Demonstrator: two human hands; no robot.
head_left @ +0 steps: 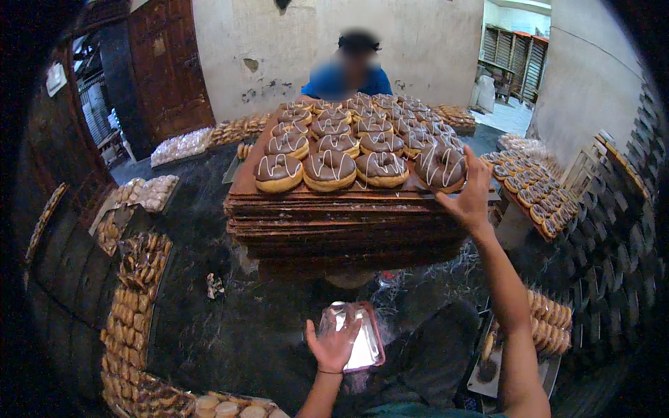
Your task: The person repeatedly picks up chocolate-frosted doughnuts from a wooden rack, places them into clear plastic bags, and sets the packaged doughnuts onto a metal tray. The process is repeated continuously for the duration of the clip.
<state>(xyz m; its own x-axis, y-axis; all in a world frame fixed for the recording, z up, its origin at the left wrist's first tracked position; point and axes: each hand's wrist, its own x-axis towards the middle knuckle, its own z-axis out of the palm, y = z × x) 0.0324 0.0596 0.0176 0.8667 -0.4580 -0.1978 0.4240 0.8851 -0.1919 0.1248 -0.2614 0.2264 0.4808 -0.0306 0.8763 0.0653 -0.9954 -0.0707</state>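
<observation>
My right hand point(468, 194) reaches up to the front right corner of a stack of wooden boards point(341, 223) and closes its fingers on a chocolate-glazed doughnut with white drizzle point(440, 166). Several rows of the same doughnuts point(348, 136) cover the top board. My left hand point(334, 343) is low in front of me, holding a clear plastic container point(355, 334) from below, fingers spread against it.
A person in a blue shirt point(346, 80) sits behind the stack. Trays of glazed doughnuts point(533, 191) lie to the right, plain and bagged ones point(139, 279) on the dark floor to the left. A wooden door point(164, 63) stands at the back left.
</observation>
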